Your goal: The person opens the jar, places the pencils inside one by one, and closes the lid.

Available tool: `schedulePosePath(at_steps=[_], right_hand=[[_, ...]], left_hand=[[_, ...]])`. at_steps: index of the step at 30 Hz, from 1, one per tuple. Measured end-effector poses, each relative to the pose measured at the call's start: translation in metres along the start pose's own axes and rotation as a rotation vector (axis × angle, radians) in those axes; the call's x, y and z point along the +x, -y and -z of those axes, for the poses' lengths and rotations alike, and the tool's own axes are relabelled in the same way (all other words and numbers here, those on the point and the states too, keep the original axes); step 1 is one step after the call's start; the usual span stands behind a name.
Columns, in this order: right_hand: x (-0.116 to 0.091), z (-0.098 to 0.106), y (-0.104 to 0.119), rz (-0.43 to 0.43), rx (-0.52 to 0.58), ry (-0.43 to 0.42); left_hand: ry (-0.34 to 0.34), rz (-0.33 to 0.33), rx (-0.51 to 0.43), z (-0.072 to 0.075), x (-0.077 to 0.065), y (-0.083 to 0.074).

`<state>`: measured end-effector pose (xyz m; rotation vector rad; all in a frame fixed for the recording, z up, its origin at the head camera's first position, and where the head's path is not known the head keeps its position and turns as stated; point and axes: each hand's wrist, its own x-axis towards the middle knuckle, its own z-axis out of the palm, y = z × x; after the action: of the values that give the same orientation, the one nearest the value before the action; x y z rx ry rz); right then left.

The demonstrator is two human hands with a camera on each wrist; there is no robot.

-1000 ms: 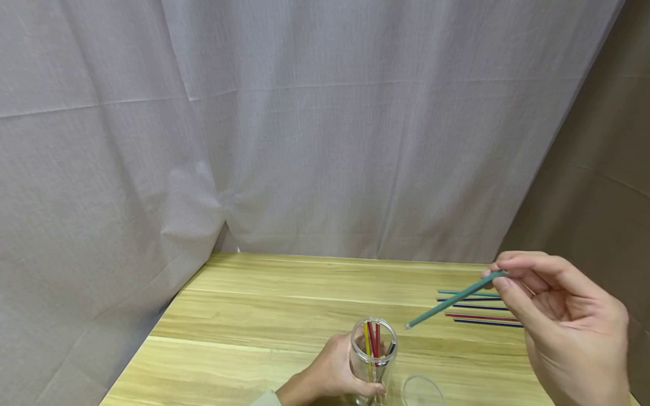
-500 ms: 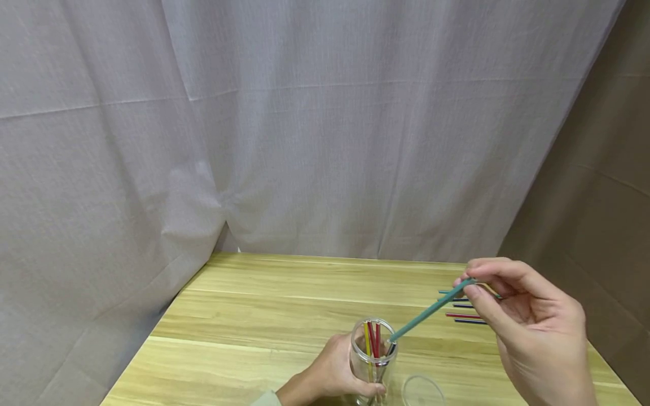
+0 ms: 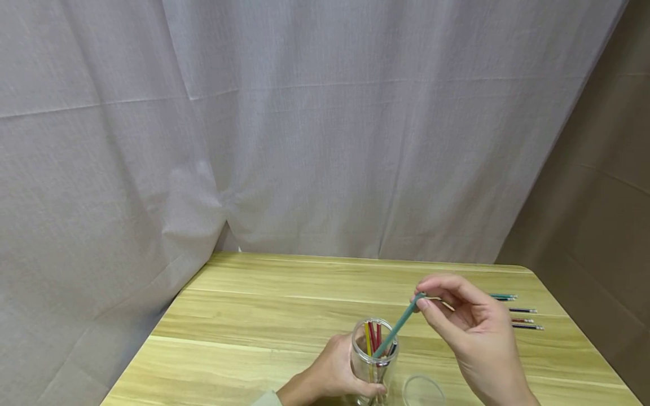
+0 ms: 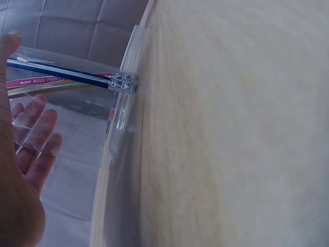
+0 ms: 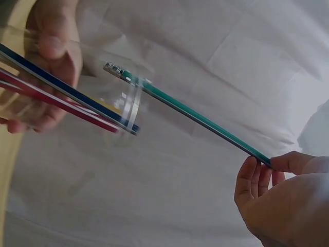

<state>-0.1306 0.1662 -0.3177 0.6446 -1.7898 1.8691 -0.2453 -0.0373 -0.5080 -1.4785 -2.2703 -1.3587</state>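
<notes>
My left hand (image 3: pixel 332 369) grips a clear jar (image 3: pixel 361 356) standing on the table, fingers and thumb around its side. Inside lean a yellow pencil (image 3: pixel 368 337), red pencils (image 3: pixel 378 334) and a dark blue pencil (image 5: pixel 77 94). Between the thumb and fingertips of my right hand (image 3: pixel 474 332), a green pencil (image 3: pixel 403 319) is pinched by its upper end. It slants down to the left. Its eraser end is inside the jar's mouth, as the right wrist view shows, apart from the bottom.
A clear round lid (image 3: pixel 424 390) lies on the wooden table (image 3: pixel 254 316) just right of the jar. Several more pencils (image 3: pixel 523 310) lie at the right, partly hidden behind my right hand. Grey curtains (image 3: pixel 325 141) hang behind the table.
My right hand has moved left and slightly down with the green pencil, whose lower end went from outside the jar into its mouth. The left hand and jar have stayed put.
</notes>
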Motion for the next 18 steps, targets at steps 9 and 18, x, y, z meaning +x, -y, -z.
schedulePosePath(at_steps=[9, 18], right_hand=[[-0.005, -0.011, -0.028, -0.028, 0.027, -0.039], [-0.008, -0.017, -0.042, -0.117, -0.056, -0.029]], left_hand=[[-0.005, -0.024, 0.015, 0.000, 0.000, 0.001], [0.019, 0.035, -0.037, 0.002, -0.001, -0.002]])
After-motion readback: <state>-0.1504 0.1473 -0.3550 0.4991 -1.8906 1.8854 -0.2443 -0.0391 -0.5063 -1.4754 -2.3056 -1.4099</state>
